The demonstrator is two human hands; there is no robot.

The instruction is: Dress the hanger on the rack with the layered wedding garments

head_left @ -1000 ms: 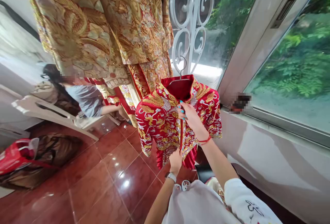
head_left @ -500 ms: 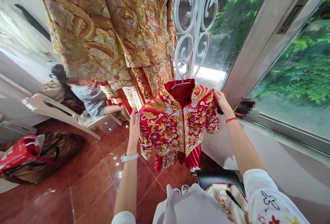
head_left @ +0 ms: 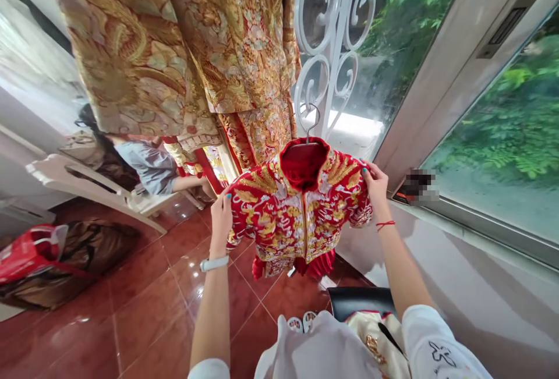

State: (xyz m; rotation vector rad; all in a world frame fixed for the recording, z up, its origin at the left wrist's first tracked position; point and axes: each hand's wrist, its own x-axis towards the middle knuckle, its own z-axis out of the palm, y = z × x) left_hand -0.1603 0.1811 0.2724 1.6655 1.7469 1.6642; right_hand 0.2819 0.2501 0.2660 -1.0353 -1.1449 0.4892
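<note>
A red jacket point(head_left: 283, 210) with gold and silver embroidery hangs in front of me on a metal hanger point(head_left: 308, 123), whose hook points up. Its collar gapes, showing the red lining, and the front is closed along a gold-edged line. My left hand point(head_left: 222, 219) is closed on the jacket's left-side shoulder, thumb on top. On the opposite shoulder, my right hand point(head_left: 374, 184) pinches the fabric between thumb and fingers. Red pleated cloth point(head_left: 321, 264) shows beneath the hem.
Large gold embroidered garments point(head_left: 174, 47) hang at upper left, beside a white scrollwork frame point(head_left: 336, 29). A person point(head_left: 146, 160) sits on a white chair point(head_left: 87, 181). Bags point(head_left: 82, 257) lie on the tiled floor. A window point(head_left: 502, 134) is at right, a black seat point(head_left: 362, 300) below.
Both hands still hold the jacket's shoulders. The jacket has tipped, so its collar opens wider toward me and its front looks shorter. My left hand is slightly lower and farther left.
</note>
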